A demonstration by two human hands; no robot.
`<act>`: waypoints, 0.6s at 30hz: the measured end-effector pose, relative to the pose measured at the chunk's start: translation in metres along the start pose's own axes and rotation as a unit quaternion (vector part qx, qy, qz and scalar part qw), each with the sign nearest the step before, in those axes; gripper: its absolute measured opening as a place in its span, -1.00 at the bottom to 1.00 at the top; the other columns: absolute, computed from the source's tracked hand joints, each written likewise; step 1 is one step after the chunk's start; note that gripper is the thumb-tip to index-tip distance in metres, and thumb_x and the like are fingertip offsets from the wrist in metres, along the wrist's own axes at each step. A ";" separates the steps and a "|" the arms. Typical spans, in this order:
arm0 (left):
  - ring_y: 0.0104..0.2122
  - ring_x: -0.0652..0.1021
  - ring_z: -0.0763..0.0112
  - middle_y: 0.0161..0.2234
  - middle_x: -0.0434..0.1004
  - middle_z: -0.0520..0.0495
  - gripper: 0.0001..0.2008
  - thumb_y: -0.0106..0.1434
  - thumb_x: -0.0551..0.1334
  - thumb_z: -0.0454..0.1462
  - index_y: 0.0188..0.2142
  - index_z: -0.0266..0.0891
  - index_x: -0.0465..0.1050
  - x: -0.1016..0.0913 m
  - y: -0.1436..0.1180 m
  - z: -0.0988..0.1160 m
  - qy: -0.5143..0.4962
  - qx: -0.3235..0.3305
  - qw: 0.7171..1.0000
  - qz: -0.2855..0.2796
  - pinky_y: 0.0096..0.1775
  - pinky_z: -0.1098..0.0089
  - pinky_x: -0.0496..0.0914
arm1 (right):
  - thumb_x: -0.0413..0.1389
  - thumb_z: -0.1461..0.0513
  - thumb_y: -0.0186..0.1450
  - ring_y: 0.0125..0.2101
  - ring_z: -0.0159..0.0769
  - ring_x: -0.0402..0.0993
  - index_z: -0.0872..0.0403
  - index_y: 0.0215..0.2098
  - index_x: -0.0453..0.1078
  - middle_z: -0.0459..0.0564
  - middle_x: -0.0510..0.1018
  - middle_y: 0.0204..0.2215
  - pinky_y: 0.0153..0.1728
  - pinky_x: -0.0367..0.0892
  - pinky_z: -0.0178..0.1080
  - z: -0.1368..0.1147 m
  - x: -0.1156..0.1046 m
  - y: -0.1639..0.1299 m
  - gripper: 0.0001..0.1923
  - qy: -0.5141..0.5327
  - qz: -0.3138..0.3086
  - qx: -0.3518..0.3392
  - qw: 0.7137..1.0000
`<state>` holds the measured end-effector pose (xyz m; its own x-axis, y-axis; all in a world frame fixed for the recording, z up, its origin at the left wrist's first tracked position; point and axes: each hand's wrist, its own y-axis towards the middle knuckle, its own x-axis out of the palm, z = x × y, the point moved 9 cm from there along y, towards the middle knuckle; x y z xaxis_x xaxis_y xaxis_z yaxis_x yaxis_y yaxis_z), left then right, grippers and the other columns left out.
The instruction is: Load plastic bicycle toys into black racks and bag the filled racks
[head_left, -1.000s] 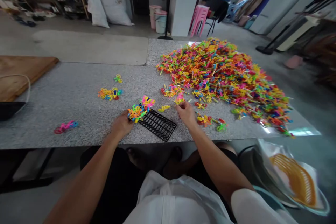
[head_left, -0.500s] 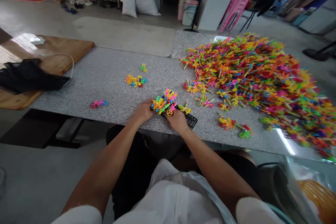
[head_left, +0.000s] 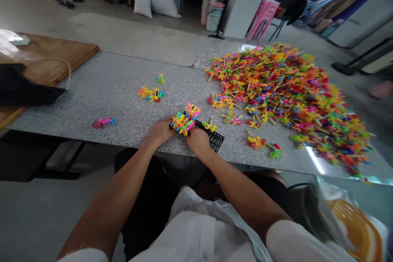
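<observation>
A black plastic grid rack (head_left: 216,141) lies at the table's near edge, its left part packed with a row of small bright toy bicycles (head_left: 185,120). My left hand (head_left: 162,132) is closed around the rack's left end, beside the row. My right hand (head_left: 198,141) lies over the middle of the rack, fingers curled against the right end of the row at a toy bicycle; its fingertips are partly hidden. One yellow-green toy bicycle (head_left: 209,125) rests on the rack just beyond my right hand.
A big heap of toy bicycles (head_left: 276,82) covers the right of the speckled table (head_left: 123,73). Small clusters (head_left: 151,93) lie left of the heap, and a pink-blue toy bicycle (head_left: 104,121) lies further left. Black racks (head_left: 27,90) rest on a wooden board (head_left: 67,51). A yellow basket (head_left: 356,225) stands lower right.
The view has shifted, so the table things appear a little further left. The pink-and-yellow toy bicycle at my right fingertips now sits closer against the row. Both hands stay at the rack.
</observation>
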<state>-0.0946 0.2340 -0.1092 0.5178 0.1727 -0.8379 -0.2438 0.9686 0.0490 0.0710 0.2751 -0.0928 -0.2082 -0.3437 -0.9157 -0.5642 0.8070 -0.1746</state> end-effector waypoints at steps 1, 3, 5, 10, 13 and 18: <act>0.07 0.65 0.08 0.09 0.68 -0.14 -0.66 0.31 0.30 -0.21 0.04 -0.14 0.67 0.000 0.001 -0.001 -0.004 0.001 1.000 0.002 0.07 0.27 0.49 | 0.15 0.21 0.52 0.01 -0.05 0.70 0.15 0.07 0.64 0.25 0.74 0.01 -0.03 0.45 -0.25 -0.001 -0.001 0.000 -0.71 0.003 -0.012 -0.015 1.000; 0.09 0.65 0.09 0.11 0.68 -0.12 -0.65 0.31 0.30 -0.21 0.06 -0.12 0.67 -0.001 0.002 -0.002 -0.011 0.004 1.000 0.004 0.09 0.28 0.49 | 0.14 0.25 0.52 0.01 -0.12 0.69 0.10 0.08 0.65 0.15 0.75 0.00 -0.01 0.45 -0.29 0.001 -0.007 0.003 -0.72 0.020 -0.052 -0.062 0.997; 0.10 0.64 0.10 0.11 0.68 -0.11 -0.67 0.32 0.29 -0.22 0.05 -0.11 0.68 0.000 0.003 -0.003 -0.011 0.004 1.000 0.004 0.10 0.29 0.49 | 0.08 0.29 0.54 0.02 -0.17 0.68 0.04 0.09 0.65 0.06 0.76 0.01 0.01 0.44 -0.30 0.019 -0.024 0.009 -0.69 0.019 -0.063 -0.078 0.995; 0.07 0.66 0.07 0.09 0.69 -0.14 -0.70 0.34 0.30 -0.20 0.03 -0.12 0.68 -0.001 0.004 -0.006 0.010 -0.022 1.000 0.008 0.09 0.26 0.51 | 0.00 0.34 0.56 0.10 -0.08 0.62 -0.04 0.36 0.52 0.15 0.64 0.18 0.11 0.40 -0.19 0.085 -0.075 0.035 -0.50 -0.122 -0.008 -0.069 0.990; 0.05 0.67 0.09 0.07 0.69 -0.15 -0.72 0.35 0.28 -0.20 0.01 -0.13 0.67 -0.002 0.004 -0.006 0.015 -0.024 1.000 0.010 0.06 0.27 0.51 | 0.04 0.33 0.54 0.08 -0.07 0.61 -0.06 0.32 0.56 0.18 0.60 0.16 0.10 0.39 -0.20 0.101 -0.068 0.038 -0.53 -0.159 -0.069 -0.122 0.977; 0.07 0.66 0.08 0.06 0.69 -0.14 -0.69 0.33 0.29 -0.22 0.03 -0.11 0.66 -0.003 0.004 -0.006 0.004 -0.025 1.000 0.011 0.08 0.23 0.52 | 0.16 0.36 0.45 0.02 -0.18 0.60 0.09 0.03 0.64 0.12 0.67 -0.02 0.09 0.37 -0.26 0.121 -0.074 0.027 -0.74 -0.058 -0.014 -0.122 0.991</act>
<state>-0.1023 0.2364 -0.1097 0.5058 0.1931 -0.8407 -0.2955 0.9545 0.0415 0.1674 0.3806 -0.0738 -0.1041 -0.2956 -0.9496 -0.7474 0.6532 -0.1214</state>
